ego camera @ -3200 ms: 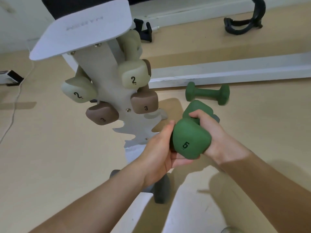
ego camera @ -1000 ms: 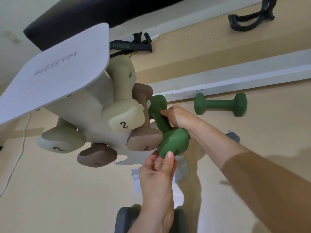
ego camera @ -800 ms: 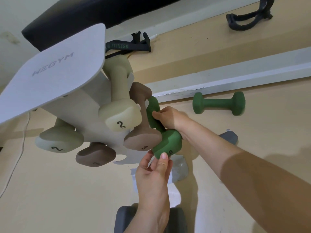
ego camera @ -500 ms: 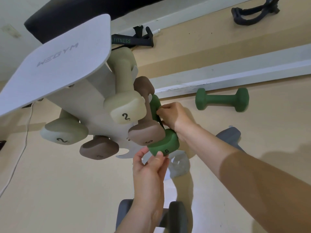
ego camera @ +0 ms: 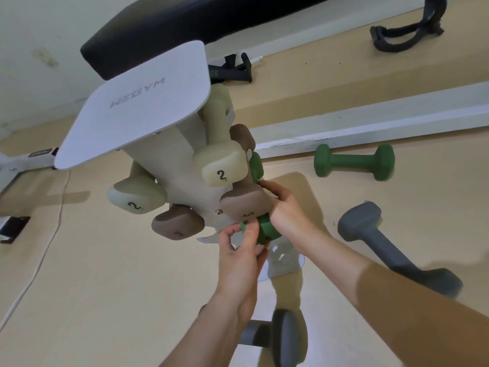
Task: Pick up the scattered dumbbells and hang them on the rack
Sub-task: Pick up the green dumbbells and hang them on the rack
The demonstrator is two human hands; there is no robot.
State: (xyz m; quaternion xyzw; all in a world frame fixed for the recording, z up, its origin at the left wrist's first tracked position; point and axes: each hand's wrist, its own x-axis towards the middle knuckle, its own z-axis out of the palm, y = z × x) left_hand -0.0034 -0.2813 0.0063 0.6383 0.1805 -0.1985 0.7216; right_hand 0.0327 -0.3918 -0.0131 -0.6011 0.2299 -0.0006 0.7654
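From the head camera, our only view, we see the rack (ego camera: 172,157) at about ten o'clock from centre, already carrying two cream dumbbells marked 2 (ego camera: 222,169) and two brown ones marked 3 (ego camera: 244,203). The green dumbbell (ego camera: 267,230) we are hanging sits just under the right-hand brown one, its far head (ego camera: 256,165) showing at twelve o'clock behind it. Our right hand (ego camera: 284,207) is wrapped around its handle, fingers closed on the bar. Our left hand (ego camera: 239,254), coming up from six o'clock, pinches the near head with thumb and fingertips.

Whether the handle is fully seated in the rack's notch we cannot tell; the brown weight hides it. We judge that letting go too soon could drop the green dumbbell onto the rack's base (ego camera: 284,262), and pushing hard could knock the brown one loose or pinch our fingers between the two.

Still on the floor: a second green dumbbell (ego camera: 354,165) at two o'clock, a grey dumbbell (ego camera: 391,250) at four, another grey one (ego camera: 277,337) at six.
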